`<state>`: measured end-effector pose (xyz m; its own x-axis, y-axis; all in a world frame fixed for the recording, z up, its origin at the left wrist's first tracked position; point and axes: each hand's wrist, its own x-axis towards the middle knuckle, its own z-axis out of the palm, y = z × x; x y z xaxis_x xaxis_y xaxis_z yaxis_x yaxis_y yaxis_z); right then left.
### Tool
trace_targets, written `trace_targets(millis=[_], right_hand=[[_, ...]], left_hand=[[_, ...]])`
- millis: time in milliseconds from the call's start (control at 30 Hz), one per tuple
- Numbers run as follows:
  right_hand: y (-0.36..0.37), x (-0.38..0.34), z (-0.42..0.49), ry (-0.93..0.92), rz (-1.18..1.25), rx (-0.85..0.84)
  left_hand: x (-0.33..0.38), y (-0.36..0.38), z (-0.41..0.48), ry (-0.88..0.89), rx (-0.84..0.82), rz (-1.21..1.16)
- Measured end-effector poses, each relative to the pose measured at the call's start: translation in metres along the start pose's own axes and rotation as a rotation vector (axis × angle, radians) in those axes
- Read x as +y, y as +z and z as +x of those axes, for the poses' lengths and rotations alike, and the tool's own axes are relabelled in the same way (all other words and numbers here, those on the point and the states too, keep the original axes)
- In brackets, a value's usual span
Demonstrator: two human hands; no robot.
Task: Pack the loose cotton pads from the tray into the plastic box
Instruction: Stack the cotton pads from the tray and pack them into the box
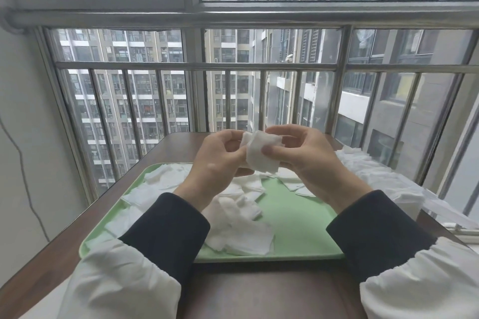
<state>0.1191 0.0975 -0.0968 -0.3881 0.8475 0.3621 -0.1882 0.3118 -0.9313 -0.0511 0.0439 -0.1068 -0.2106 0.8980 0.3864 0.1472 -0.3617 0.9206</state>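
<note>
Our white sleeves (124, 277) with dark cuffs fill the bottom of the view, resting over the near edge of the brown counter (259, 290). Above them we hold a small stack of cotton pads (261, 154) up in the air between both hands: our left hand (220, 160) pinches its left edge and our right hand (303, 155) clamps the right side, thumb pressed on the front face. Below the hands, loose cotton pads (241, 230) lie scattered over the green tray (293, 217), thick on its left half and near the middle, with a bare patch at right. Just beside the tray's right side we see a clear plastic box (404, 197) with white pads packed inside; its exact outline is hard to tell. Beyond the counter stand a metal window railing (197, 66) and apartment towers (145, 101)
</note>
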Motion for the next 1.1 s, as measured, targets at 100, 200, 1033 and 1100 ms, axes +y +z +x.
trace_targets(millis=[100, 200, 1033, 1100], right_hand=[[-0.001, 0.0, 0.0, 0.005, -0.023, 0.034], [-0.001, 0.001, 0.0, 0.011, -0.045, 0.059], [-0.071, -0.123, -0.046, 0.003, -0.816, -0.28], [-0.091, -0.132, -0.052, 0.06, -0.864, -0.287]], left_hand=[[0.001, 0.001, -0.001, -0.011, -0.02, -0.004], [0.001, 0.001, -0.002, -0.021, -0.032, -0.003], [0.067, 0.065, -0.036, 0.297, -0.251, 0.151], [0.071, 0.084, -0.037, 0.294, -0.277, 0.143]])
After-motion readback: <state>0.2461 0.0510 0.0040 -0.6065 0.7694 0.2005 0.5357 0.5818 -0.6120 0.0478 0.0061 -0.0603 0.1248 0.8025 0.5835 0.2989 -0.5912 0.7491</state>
